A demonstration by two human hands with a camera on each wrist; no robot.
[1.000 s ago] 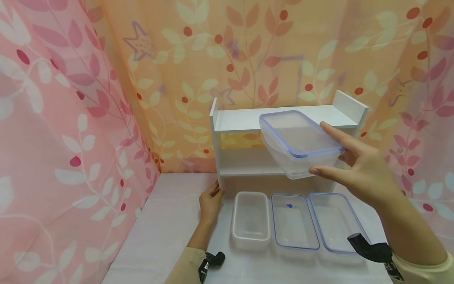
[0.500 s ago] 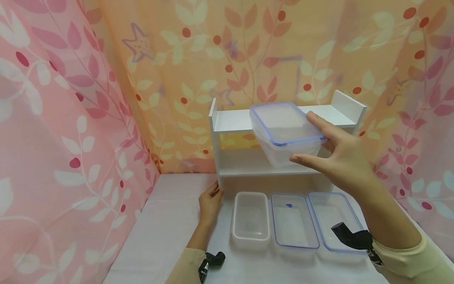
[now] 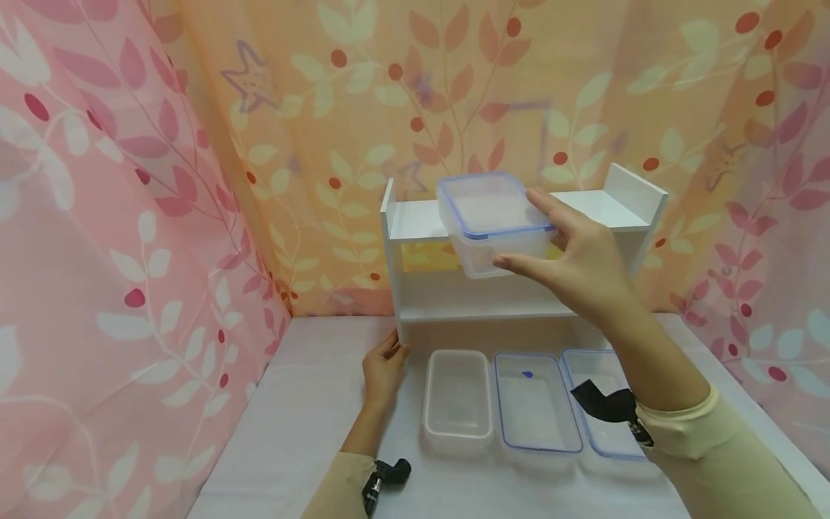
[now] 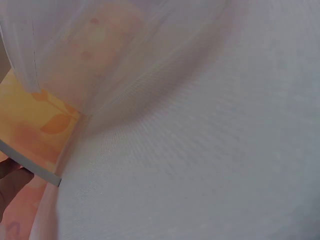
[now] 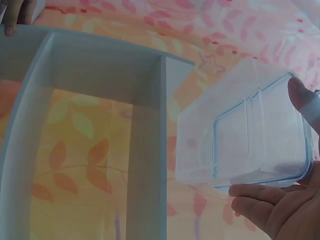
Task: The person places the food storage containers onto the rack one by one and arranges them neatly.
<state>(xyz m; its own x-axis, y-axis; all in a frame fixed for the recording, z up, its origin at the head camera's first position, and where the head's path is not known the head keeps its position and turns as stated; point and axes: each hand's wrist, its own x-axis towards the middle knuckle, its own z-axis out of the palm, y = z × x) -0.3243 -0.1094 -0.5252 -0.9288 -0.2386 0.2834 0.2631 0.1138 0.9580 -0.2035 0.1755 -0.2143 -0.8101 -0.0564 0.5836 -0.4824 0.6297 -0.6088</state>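
My right hand (image 3: 580,263) grips a clear plastic food container (image 3: 489,209) with a blue-rimmed lid, fingers and thumb at its right end. The container is raised in front of a small white two-tier shelf (image 3: 421,294), roughly level with its top board. In the right wrist view the container (image 5: 240,135) is apart from the shelf, and the fingers (image 5: 260,197) lie along its side. My left hand (image 3: 384,371) holds the lower left side panel of the shelf. In the left wrist view, its fingers (image 4: 12,185) pinch the thin panel edge (image 4: 32,167).
In front of the shelf, on the white-covered table (image 3: 311,404), stand a frosted container (image 3: 458,396) and two blue-rimmed containers (image 3: 538,407) (image 3: 612,432) in a row. My right forearm partly covers the rightmost. Patterned curtains (image 3: 311,144) hang behind and beside the table.
My right hand has carried the lidded container left, slightly up and farther away, towards the shelf's top board. My left hand has stayed at the side panel.
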